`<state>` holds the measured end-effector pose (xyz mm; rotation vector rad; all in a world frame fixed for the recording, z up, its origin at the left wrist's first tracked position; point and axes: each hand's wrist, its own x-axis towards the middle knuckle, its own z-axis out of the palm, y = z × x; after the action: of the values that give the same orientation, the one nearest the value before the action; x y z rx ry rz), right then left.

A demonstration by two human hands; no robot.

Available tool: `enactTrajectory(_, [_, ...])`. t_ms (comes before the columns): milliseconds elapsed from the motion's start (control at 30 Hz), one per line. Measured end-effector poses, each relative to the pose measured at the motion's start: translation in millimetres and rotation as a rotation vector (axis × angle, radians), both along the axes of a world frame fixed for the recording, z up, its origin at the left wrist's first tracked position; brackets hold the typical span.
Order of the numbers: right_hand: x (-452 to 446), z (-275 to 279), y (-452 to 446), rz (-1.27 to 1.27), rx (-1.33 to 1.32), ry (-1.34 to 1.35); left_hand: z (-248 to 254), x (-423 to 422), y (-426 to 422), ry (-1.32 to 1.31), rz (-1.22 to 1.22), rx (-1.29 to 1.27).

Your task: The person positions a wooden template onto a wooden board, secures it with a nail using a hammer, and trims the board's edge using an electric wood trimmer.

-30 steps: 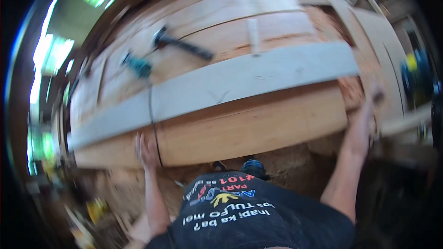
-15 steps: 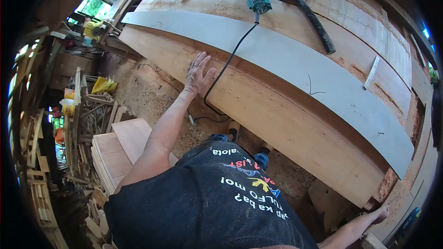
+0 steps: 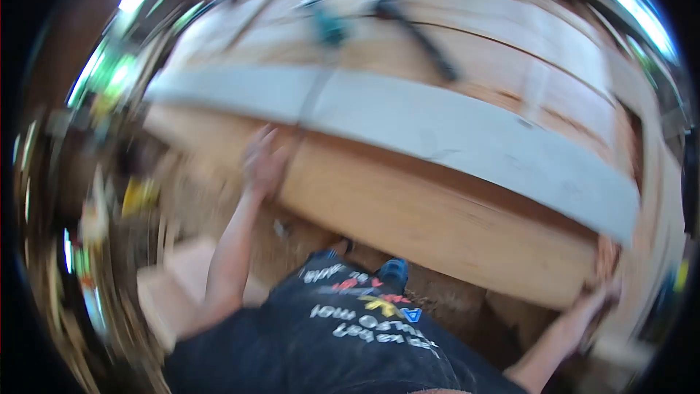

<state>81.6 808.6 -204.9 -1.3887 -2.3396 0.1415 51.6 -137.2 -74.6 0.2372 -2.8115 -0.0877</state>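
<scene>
My left hand [image 3: 264,163] rests on the near wooden board [image 3: 408,208], fingers apart, beside a dark cord that crosses the boards. At the right end of that board is my right hand [image 3: 604,295], blurred, its fingers hard to make out. A long pale grey strip [image 3: 408,120] lies along the far side of the board. Beyond the strip, a teal power tool [image 3: 327,25] and a hammer with a dark handle [image 3: 423,40] lie on the wooden panels. The whole view is smeared by motion.
A short pale stick [image 3: 536,95] lies on the panels at the right. Pale flat boards [image 3: 193,270] are stacked at the lower left, near a yellow object [image 3: 138,195] and wood scraps. My feet show on the floor below the near board.
The view swung left and then partly back right, shifting everything in the frame. My left hand stays on the near board and my right hand remains near its right end.
</scene>
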Motion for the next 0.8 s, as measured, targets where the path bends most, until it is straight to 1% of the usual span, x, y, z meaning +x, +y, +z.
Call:
enactTrajectory(33, [3, 8, 1, -0.146, 0.059, -0.045, 1, -8, 4, 0.015, -0.004, 0.091])
enactTrajectory(67, [2, 10, 7, -0.313, 0.101, -0.109, -11, -7, -8, 0.09, -0.125, 0.141])
enactTrajectory(100, [0, 16, 28, -0.428, 0.124, -0.144, -29, 0, -39, 0.11, -0.204, 0.131])
enactTrajectory(133, [9, 18, 50, -0.46, 0.124, -0.143, -28, 1, -42, 0.067, -0.19, 0.138])
enactTrajectory(200, [51, -1, 112, -0.304, -0.012, 0.072, -29, -15, -31, 0.068, -0.236, 0.136])
enactTrajectory(233, [44, -14, 128, -0.179, -0.094, 0.185, -25, -8, -31, 0.078, -0.213, 0.123])
enactTrajectory(267, [52, 7, 122, -0.071, -0.516, 0.516, -23, -2, -28, 0.088, -0.218, 0.123])
enactTrajectory(300, [66, 2, 137, 0.047, -0.537, 0.752, -18, -7, -17, 0.103, -0.21, 0.12])
enactTrajectory(333, [71, 10, 154, 0.087, -0.657, 0.676, -17, -7, -12, 0.07, -0.159, 0.086])
enactTrajectory(367, [77, 19, 171, 0.128, -0.771, 0.591, -15, -7, -11, 0.064, -0.176, 0.052])
enactTrajectory(400, [55, 41, 118, 0.246, -0.631, 0.725, -13, -6, -10, 0.058, -0.161, 0.046])
enactTrajectory(467, [2, 69, 17, 0.349, -0.488, 0.733, -21, -3, -22, 0.059, -0.143, 0.096])
enactTrajectory(500, [-29, 51, 0, 0.566, -0.493, 0.694, -19, 3, -21, 0.055, -0.114, 0.099])
enactTrajectory(533, [-50, 18, -20, 0.755, -0.472, 0.651, -18, -1, -20, 0.046, -0.115, 0.113])
enactTrajectory(567, [-72, 46, -101, 0.84, -0.552, 0.596, -19, -4, -21, 0.048, -0.107, 0.123])
enactTrajectory(633, [-120, 126, -291, 0.999, -0.716, 0.473, -21, 0, -21, 0.045, -0.094, 0.147])
enactTrajectory(667, [-139, 150, -353, 1.09, -0.654, 0.393, -21, 0, -19, 0.042, -0.104, 0.144])
enactTrajectory(733, [-173, 172, -444, 1.234, -0.582, 0.355, -16, 2, -20, 0.045, -0.097, 0.13])
enactTrajectory(800, [-201, 179, -505, 1.274, -0.527, 0.27, -10, -6, -22, 0.214, -0.151, 0.335])
